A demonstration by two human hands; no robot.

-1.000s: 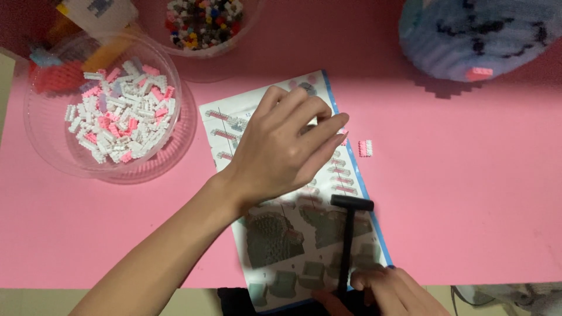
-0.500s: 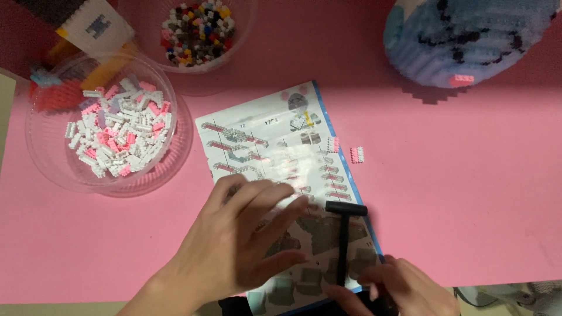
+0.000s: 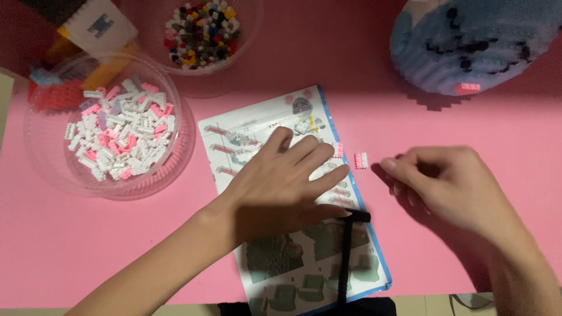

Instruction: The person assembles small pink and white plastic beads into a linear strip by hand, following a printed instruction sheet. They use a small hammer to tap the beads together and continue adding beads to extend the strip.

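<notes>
My left hand (image 3: 287,187) lies flat on the instruction sheet (image 3: 275,205), fingers spread out, pressing the paper down. It holds nothing. My right hand (image 3: 451,187) is just off the right edge of the sheet, fingers curled in loosely, and its fingertips (image 3: 391,169) point at a tiny pink and white brick piece (image 3: 360,160). That piece sits on the pink table (image 3: 468,129), just beside the sheet's blue edge, and my right hand is near it but not touching it. Nothing is pinched yet.

Another tiny pink bit (image 3: 338,150) rests on the sheet's right edge. A black T-shaped tool (image 3: 346,251) lies on the lower part of the sheet, below my left hand.

To the left of the sheet is a clear bowl (image 3: 175,152) full of white and pink bricks. Above the sheet is a second bowl (image 3: 249,32) with mixed colours. Far to the upper right of the sheet stands a big blue brick model (image 3: 480,44), which looks mostly built. I think lots of small bricks are left to use, since both bowls are quite full.
</notes>
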